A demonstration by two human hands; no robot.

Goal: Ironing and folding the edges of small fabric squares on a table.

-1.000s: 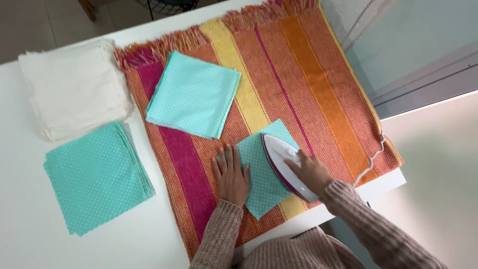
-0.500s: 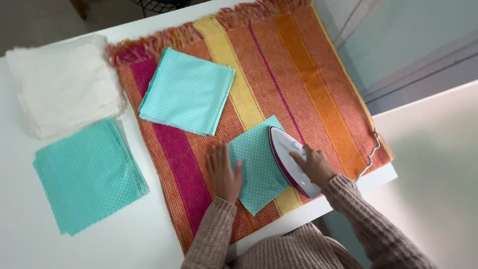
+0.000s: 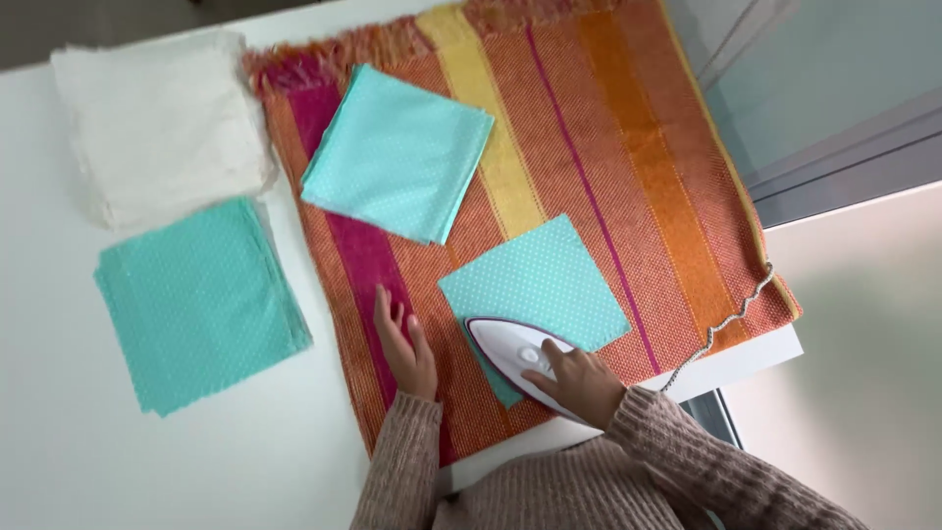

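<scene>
Single head-worn view, steeply down, close over table (image 3: pixel 59 461)

White table (image 3: pixel 59 461) under striped cloth (image 3: pixel 638 147), fabric stacks (image 3: pixel 196 294).

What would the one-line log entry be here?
right hand: on iron | iron: on teal square | left hand: flat on striped cloth

Free room: bare striped cloth (image 3: pixel 628 128) on its orange side, beyond the single teal square (image 3: pixel 535 285), open to the far fringe. White table (image 3: pixel 59 451) bare along the near left edge.

Obstacles: iron (image 3: pixel 515 358) sits on the square's near corner, right hand (image 3: pixel 579 381) on top, cord (image 3: pixel 721 319) trailing off the cloth's right edge. Left hand (image 3: pixel 402 344) flat on the magenta stripe, just beside the iron. Teal stack (image 3: pixel 397 152) blocks the far left of the cloth; white stack (image 3: pixel 162 123) and second teal stack (image 3: pixel 196 299) fill the table's left.
</scene>
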